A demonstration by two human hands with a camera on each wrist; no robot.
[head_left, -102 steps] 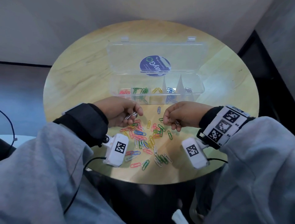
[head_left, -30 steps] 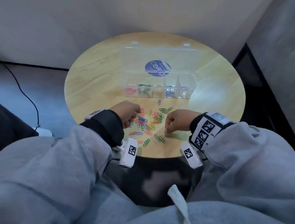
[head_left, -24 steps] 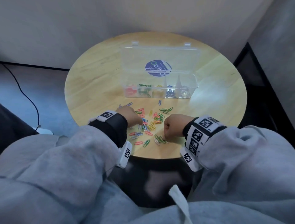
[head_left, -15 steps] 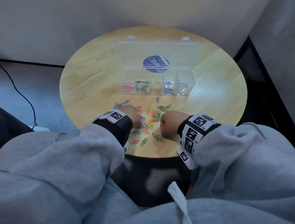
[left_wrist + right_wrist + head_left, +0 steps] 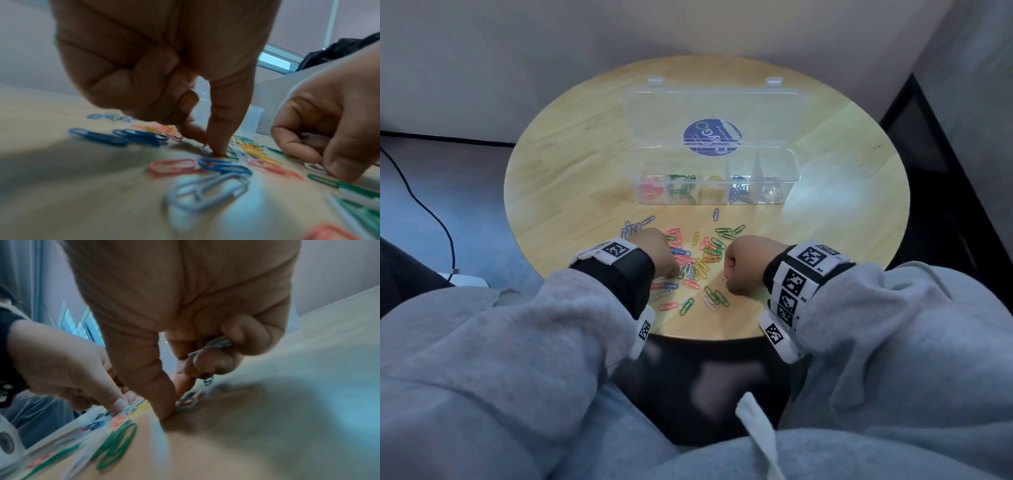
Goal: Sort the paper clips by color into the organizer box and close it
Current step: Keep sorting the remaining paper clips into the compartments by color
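Loose paper clips of mixed colours lie heaped on the near part of the round wooden table. The clear organizer box stands open behind them, its compartments holding red, green, yellow, blue and white clips. My left hand is knuckles-up over the pile's left side, thumb and forefinger pinching a pale clip against the table. My right hand grips several white clips in its curled fingers while thumb and forefinger pinch another white clip on the table.
The box lid leans back, carrying a round blue sticker. A small cluster of blue clips lies left of the pile. Walls stand close behind the table, and a black cable runs along the floor at the left.
Both hands have turned knuckles-up and dropped their fingertips onto the pile. The right hand has drawn nearer to me, onto a white clip at the pile's right edge.
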